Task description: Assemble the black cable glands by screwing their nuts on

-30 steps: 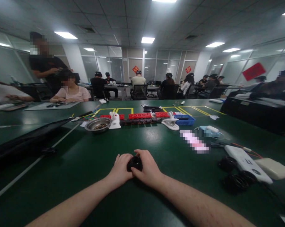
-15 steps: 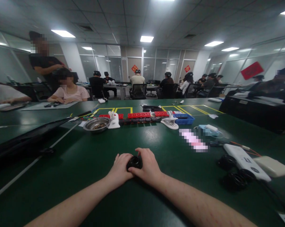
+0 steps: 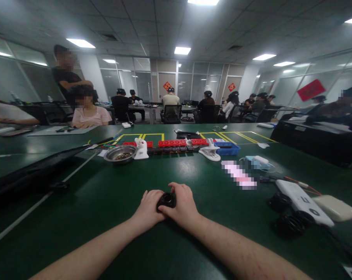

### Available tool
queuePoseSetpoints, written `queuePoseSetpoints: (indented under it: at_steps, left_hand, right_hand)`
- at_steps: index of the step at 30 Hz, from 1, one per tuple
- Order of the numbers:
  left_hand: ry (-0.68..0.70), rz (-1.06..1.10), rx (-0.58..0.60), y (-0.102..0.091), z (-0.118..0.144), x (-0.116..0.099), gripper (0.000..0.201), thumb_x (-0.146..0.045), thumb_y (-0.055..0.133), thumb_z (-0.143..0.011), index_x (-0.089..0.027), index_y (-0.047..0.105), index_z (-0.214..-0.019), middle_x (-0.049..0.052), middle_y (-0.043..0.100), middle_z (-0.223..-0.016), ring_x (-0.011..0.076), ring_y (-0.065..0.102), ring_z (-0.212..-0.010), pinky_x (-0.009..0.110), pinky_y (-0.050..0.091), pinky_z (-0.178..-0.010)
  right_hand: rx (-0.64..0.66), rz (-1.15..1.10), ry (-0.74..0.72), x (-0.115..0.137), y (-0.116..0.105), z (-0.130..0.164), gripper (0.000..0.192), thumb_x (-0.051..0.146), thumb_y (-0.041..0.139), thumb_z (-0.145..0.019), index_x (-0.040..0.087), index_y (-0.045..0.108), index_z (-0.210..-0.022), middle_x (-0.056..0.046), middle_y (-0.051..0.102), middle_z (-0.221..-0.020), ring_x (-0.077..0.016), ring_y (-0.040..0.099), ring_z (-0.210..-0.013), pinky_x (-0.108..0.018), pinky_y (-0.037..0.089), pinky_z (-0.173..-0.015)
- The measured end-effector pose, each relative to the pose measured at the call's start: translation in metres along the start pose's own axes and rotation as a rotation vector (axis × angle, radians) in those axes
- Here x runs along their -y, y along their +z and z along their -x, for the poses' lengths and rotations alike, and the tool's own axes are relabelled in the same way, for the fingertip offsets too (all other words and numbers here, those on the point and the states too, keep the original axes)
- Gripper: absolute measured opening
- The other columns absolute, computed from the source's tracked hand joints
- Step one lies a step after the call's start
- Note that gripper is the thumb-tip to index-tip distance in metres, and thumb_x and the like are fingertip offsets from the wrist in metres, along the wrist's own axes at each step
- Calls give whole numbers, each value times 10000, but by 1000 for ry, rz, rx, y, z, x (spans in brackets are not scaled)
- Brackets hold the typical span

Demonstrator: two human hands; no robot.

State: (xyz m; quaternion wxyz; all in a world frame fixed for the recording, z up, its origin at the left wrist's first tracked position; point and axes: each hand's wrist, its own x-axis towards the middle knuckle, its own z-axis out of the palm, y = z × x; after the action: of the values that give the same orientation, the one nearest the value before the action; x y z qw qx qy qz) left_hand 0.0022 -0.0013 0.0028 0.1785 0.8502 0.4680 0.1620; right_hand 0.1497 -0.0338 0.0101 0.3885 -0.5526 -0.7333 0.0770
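A small black part with a round hole in its top point(image 3: 167, 199) is between my two hands, low over the green table point(image 3: 111, 249). My left hand point(image 3: 149, 207) curls around its left side. From the right, my right hand point(image 3: 181, 201) grips it, with the thumb across the near side and the index finger at the far edge. Its exact kind does not show, and the fingers hide its sides. Whether it rests on the table, I cannot tell.
Ahead stand a metal bowl of small parts point(image 3: 120, 154), white clamp-like stands point(image 3: 210, 151), red blocks in a row point(image 3: 172, 143) and a blue tray point(image 3: 228, 148). Rightward lie a white power strip point(image 3: 304, 202) and black round parts point(image 3: 289, 224). A long black object point(image 3: 32, 165) lies left. Other people sit beyond.
My hands stay around the black part with almost no movement. The view has tilted slightly upward. At the far left, a standing person's arms have shifted.
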Motion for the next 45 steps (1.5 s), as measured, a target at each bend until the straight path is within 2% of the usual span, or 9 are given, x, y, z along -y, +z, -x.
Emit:
queuePoseSetpoints:
  at_steps: [7,11,15,19,23,30,34,39,45]
  left_hand:
    - [8,4,-6,-3,0,-3,399,-258,549,-628,-185,496,-1016,86,531,-1087,259,438,-1077,491,188,-988]
    - [12,9,17,-4,1,-4,433,-298,577,-619,-169,494,-1023,93,524,-1098,263,434,-1077,502,181,-989]
    - [-7,30,15,-5,1,-6,419,-315,572,-624,-188,501,-1017,79,534,-1080,260,444,-1065,498,186,-989]
    - [4,26,3,-3,1,-4,438,-271,564,-618,-190,490,-1042,84,533,-1086,259,440,-1069,502,177,-988]
    - [38,11,-10,0,0,0,388,-271,545,-635,-191,503,-1012,78,531,-1087,257,444,-1064,501,187,-983]
    - [16,10,21,0,0,1,451,-311,577,-601,-193,495,-1029,83,517,-1112,270,428,-1083,492,188,-988]
    - [1,11,21,-1,0,0,459,-282,566,-603,-192,485,-1046,85,512,-1119,264,420,-1093,506,163,-993]
    - [27,-4,22,-2,1,-1,412,-250,537,-628,-198,500,-1035,86,512,-1121,255,415,-1099,500,158,-998]
    - [25,3,43,-2,0,0,419,-333,567,-634,-207,505,-1029,75,514,-1115,257,426,-1086,503,174,-987]
  right_hand:
    - [117,-62,-156,4,-5,3,625,225,573,-605,167,341,-1183,-77,487,-1112,-230,400,-1072,-468,127,-1001]
    - [30,-24,-61,2,2,1,681,393,673,-545,172,395,-1126,-93,502,-1057,-259,441,-1006,-465,276,-918]
    - [17,-33,-32,-1,5,0,524,300,656,-569,185,452,-1038,-69,541,-951,-242,488,-915,-425,351,-844]
    - [118,-98,-149,0,-1,1,562,156,521,-610,188,367,-1150,-63,533,-1052,-221,451,-1034,-472,177,-986]
    - [132,-91,-141,4,-5,3,708,241,580,-609,162,265,-1238,-109,419,-1221,-252,339,-1158,-495,110,-1006]
    - [50,-85,6,0,5,1,564,361,665,-581,173,444,-1064,-81,527,-993,-237,484,-945,-415,368,-855]
    - [91,-112,-57,-1,4,-1,474,241,605,-615,183,449,-1058,-59,549,-973,-217,497,-947,-434,300,-924]
    - [128,-129,-150,5,-4,2,622,205,569,-623,182,326,-1195,-81,476,-1149,-225,406,-1100,-469,151,-1005]
    - [28,-83,-33,4,1,2,656,387,692,-547,170,416,-1101,-85,499,-1037,-240,457,-980,-410,361,-871]
